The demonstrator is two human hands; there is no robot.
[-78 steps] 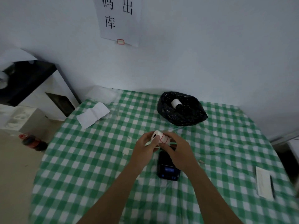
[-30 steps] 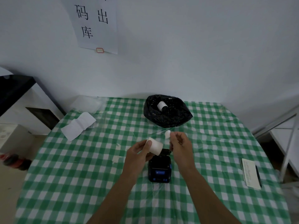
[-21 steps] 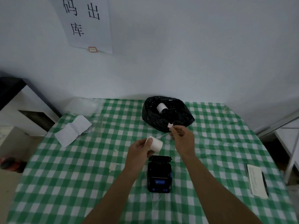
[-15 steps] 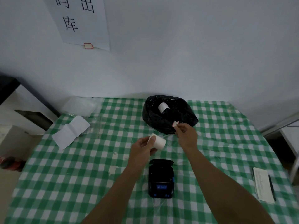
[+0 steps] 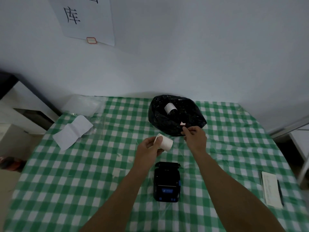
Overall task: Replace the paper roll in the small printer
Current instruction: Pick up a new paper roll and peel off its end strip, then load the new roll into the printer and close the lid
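Moved since 0.5 s ago: your R hand (image 5: 194,137) is reaching further toward the bag (image 5: 175,114), the scrap (image 5: 182,124) now sitting right at the bag's near edge; L hand (image 5: 148,148) and roll (image 5: 164,143) are staying approx. where they were, above the cloth.

Item list, as you are seeing it:

1. Roll – white, held in your L hand, lying on its side w/ one end facing you-left. Thumb is pressing on that end, other fingers are curling under and behind; grip is closed on it. It is hanging above the table (image 5: 66,181), beyond the printer, not in it.
2. Scrap – small, pale pink-white. Your R thumb and forefinger are pinching it shut at the tips; remaining fingers are curling loosely.
3. Printer (image 5: 167,181) – black, blue buttons at near end, lying flat between your forearms. Far-end lid looks raised; bay contents too dark to tell.
4. Bag – black plastic, crumpled, sitting at far side of table near the wall. Old roll (image 5: 170,108) is resting inside, tilted.
5. Paper sheet (image 5: 72,131) – white, creased, lying far left.
6. Notepad (image 5: 270,190) w/ pen (image 5: 280,192) just beside it – near right edge.
7. Wall sign (image 5: 87,19) – white, black characters, hanging upper left.
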